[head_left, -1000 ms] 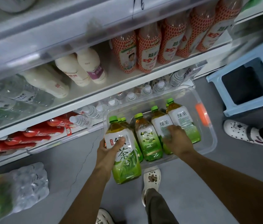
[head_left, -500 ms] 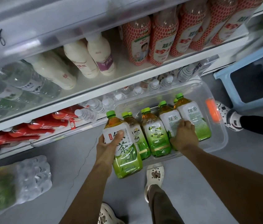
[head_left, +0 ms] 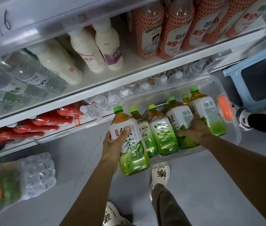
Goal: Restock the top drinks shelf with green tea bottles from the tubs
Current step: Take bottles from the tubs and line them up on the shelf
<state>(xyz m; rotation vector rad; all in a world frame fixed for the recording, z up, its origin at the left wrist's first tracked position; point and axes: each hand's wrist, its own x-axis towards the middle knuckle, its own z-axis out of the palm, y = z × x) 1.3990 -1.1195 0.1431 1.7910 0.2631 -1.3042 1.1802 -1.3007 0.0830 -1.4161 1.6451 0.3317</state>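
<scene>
A clear plastic tub with an orange latch sits on the floor by the shelving and holds several green tea bottles with green caps. My left hand grips one green tea bottle by its white label, held up just left of the tub. My right hand reaches into the tub and is closed around the lower body of another green tea bottle standing among the others. The top shelf is out of view above.
White shelves carry milk drinks, red-patterned bottles, water bottles and red packs. A wrapped water pack lies at lower left. A blue stool and another person's shoe are at the right. My feet stand below.
The view has shifted slightly; my left hand keeps its bottle lifted, and my right hand has settled its grip lower around a bottle in the tub.
</scene>
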